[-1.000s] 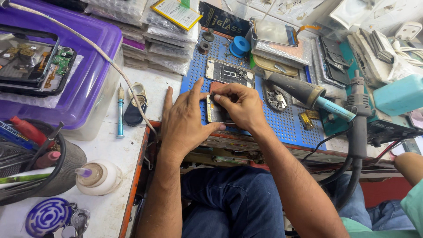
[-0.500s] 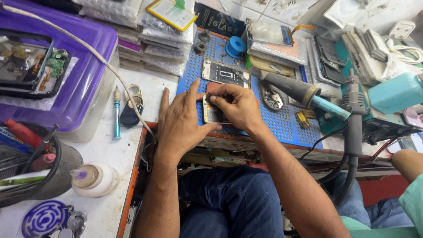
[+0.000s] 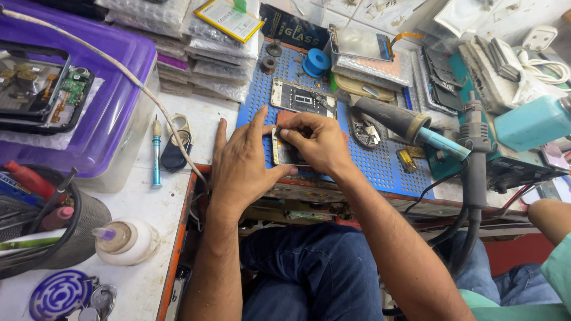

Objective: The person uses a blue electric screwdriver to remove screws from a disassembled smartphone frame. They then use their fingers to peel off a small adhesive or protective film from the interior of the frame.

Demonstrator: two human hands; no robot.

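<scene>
Purple lidded bin [image 3: 113,128], blue screwdriver [image 3: 156,153], blue tape spool [image 3: 318,61], teal bottle [image 3: 531,123], white dispenser bottle [image 3: 126,241]

A cluttered white bench [image 3: 196,119] fills the view, its near edge trimmed in orange [image 3: 176,249]. A blue perforated mat [image 3: 386,166] covers its middle. A purple bin [image 3: 119,95] sits at the far left, with a mesh pot [image 3: 71,238] of pens and a white bottle [image 3: 126,241] towards the near left corner. Bubble-wrapped packs [image 3: 196,53] are stacked along the far edge. A teal station [image 3: 505,160] stands at the right. Light is even and bright. No walls, floor or windows show.
</scene>
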